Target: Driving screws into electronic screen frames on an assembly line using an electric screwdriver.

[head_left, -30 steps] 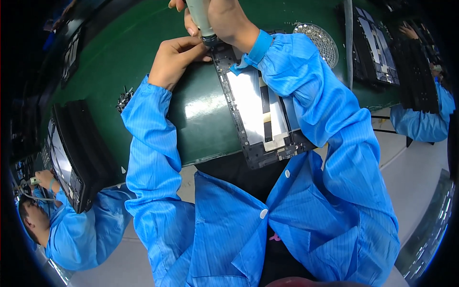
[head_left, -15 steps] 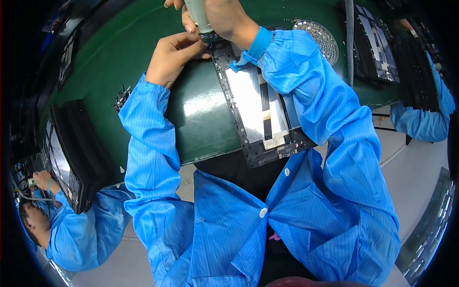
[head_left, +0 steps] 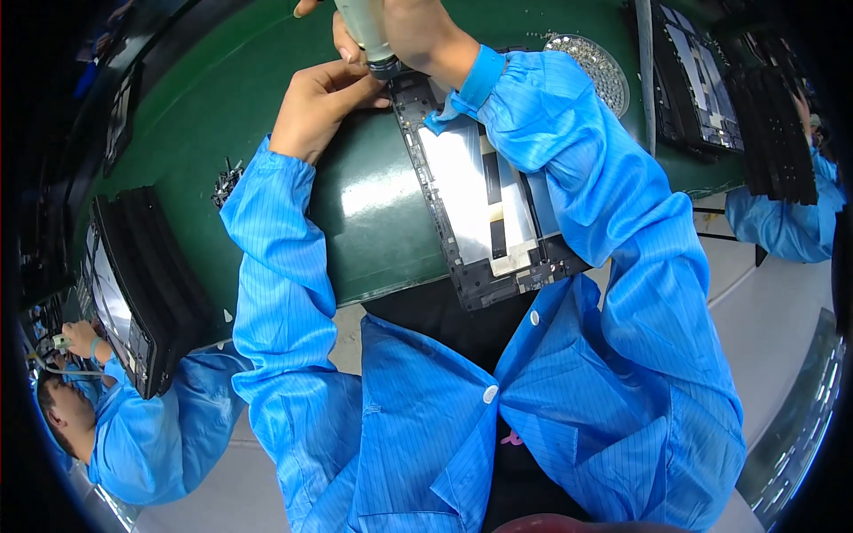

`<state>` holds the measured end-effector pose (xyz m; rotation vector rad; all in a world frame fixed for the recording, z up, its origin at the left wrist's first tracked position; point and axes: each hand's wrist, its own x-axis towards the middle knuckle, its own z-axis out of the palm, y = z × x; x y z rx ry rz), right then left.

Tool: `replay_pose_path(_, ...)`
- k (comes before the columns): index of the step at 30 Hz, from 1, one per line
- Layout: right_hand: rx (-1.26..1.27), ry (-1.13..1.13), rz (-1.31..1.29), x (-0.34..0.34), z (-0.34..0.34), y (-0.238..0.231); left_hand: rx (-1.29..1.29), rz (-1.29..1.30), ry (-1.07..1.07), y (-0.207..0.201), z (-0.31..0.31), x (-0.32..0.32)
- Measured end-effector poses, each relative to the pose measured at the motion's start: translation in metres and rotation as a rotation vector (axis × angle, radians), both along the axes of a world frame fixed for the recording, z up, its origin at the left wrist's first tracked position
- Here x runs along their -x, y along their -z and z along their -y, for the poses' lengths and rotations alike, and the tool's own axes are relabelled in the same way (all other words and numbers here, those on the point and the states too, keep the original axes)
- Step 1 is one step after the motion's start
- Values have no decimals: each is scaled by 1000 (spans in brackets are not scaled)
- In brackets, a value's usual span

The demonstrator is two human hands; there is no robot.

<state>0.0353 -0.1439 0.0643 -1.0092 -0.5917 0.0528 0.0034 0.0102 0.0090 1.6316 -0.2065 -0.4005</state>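
Observation:
My right hand (head_left: 418, 37) is closed around a pale electric screwdriver (head_left: 362, 25) with a dark collar. The tool leans over the far left corner of an uncovered tablet (head_left: 449, 182), and its tip is hidden. Beside that corner, my left hand (head_left: 306, 111) has its thumb and fingers drawn together under the collar. What they pinch, if anything, cannot be made out. The tablet lies lengthwise toward me, showing a black frame and silver plates inside, with its near end at the table edge. A blue wristband (head_left: 481, 78) circles my right wrist; its strap touches the tablet.
A round dish (head_left: 625, 89) of tiny metal parts stands at the far right. Small dark pieces (head_left: 228, 181) lie left of my left forearm. Tablet stacks rise at left (head_left: 114, 289) and right (head_left: 697, 80). A co-worker in blue (head_left: 147, 444) sits at lower left, another person's sleeve (head_left: 777, 226) at right.
The screwdriver's upper body has tipped slightly left with my right hand. My left hand and the tablet stay nearly where they were. The person at far right has shifted.

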Motion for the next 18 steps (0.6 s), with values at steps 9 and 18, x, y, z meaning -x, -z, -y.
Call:
replay_pose_path(9,159,255,173,1,-6,4,1,34,-9,5,-3,-1)
replay_pose_path(18,203,216,134,5,-5,1,-55,69,-2,9,-4,-5)
